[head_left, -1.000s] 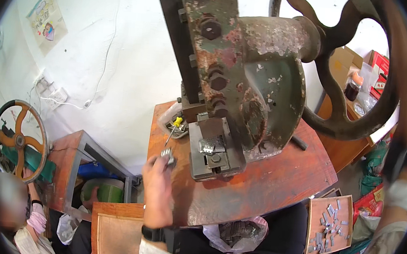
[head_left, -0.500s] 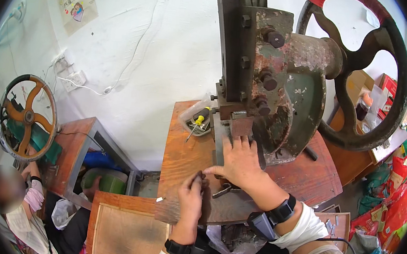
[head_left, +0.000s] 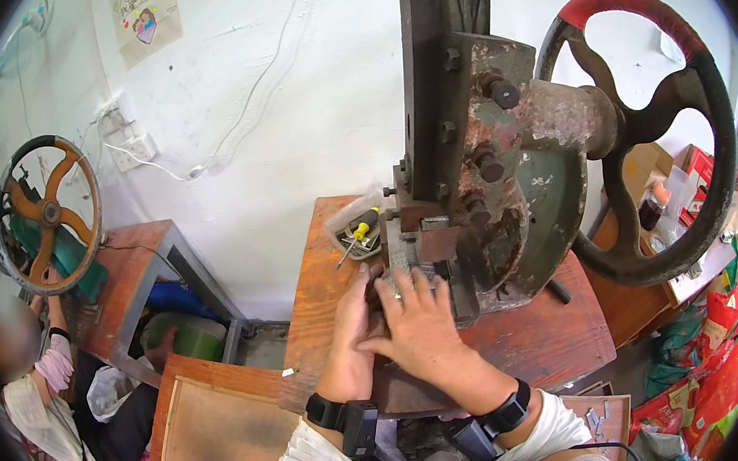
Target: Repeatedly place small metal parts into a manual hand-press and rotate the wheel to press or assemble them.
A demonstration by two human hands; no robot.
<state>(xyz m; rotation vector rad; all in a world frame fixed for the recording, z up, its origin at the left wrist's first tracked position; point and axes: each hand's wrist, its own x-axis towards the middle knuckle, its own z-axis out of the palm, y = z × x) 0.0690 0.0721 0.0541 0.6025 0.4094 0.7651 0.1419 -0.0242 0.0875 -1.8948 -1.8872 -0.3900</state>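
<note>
A heavy hand press [head_left: 493,145] of worn green and rusty metal stands in front of me, with a square block [head_left: 438,241] at the lower end of its ram. Just in front of that block my right hand [head_left: 426,329] lies with its fingers spread over the front of the metal press bed [head_left: 403,250]. My left hand [head_left: 349,331] is right beside it, thumb side against the right hand. Its fingers are bent round a small dark piece, mostly hidden, whose kind I cannot make out.
A clear plastic tub [head_left: 354,222] holds a yellow-and-black screwdriver [head_left: 362,227] behind my left hand. The press's big handwheel [head_left: 719,104] rises at the right. Near my right elbow sits a shallow wooden drawer [head_left: 612,432] with metal parts. Another person works at a second handwheel [head_left: 49,214] far left.
My left hand has moved forward and up to the press bed. My right hand has drawn back and left from the ram block, and the two hands now meet.
</note>
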